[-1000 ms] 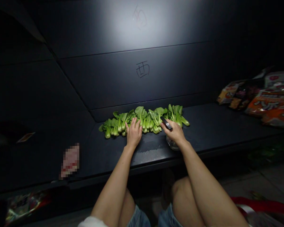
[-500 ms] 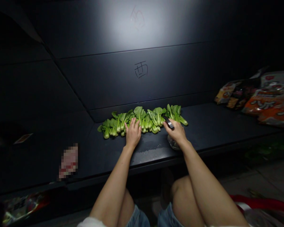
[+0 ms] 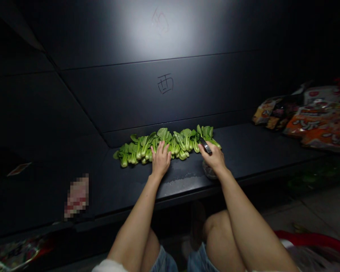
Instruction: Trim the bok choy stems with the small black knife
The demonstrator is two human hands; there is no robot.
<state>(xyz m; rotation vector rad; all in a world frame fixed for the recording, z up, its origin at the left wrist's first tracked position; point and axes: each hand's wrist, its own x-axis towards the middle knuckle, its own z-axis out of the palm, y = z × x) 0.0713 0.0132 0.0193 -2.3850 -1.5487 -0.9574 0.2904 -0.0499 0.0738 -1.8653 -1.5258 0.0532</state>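
A row of green bok choy (image 3: pixel 183 141) lies against the back wall of the dark shelf, leaves toward the wall and pale stems toward me. My left hand (image 3: pixel 161 160) rests palm down over the middle of the row, its fingers spread on the stems. Wrapped round the neck of a clear spray bottle (image 3: pixel 209 172) with a black trigger head is my right hand (image 3: pixel 214 156), at the right end of the bok choy. The bottle's lower part shows below the hand; the rest of it is hidden.
Bright snack bags (image 3: pixel 314 121) are piled on the shelf (image 3: pixel 252 151) at the right. Water drops wet the shelf near its front edge. A small card (image 3: pixel 19 169) and a blurred-out item (image 3: pixel 77 196) lie at the left. A red rim (image 3: pixel 311 238) shows at the lower right.
My right hand with the spray bottle has shifted slightly right along the bok choy. The left hand stays on the stems. The whole view has slid a little.
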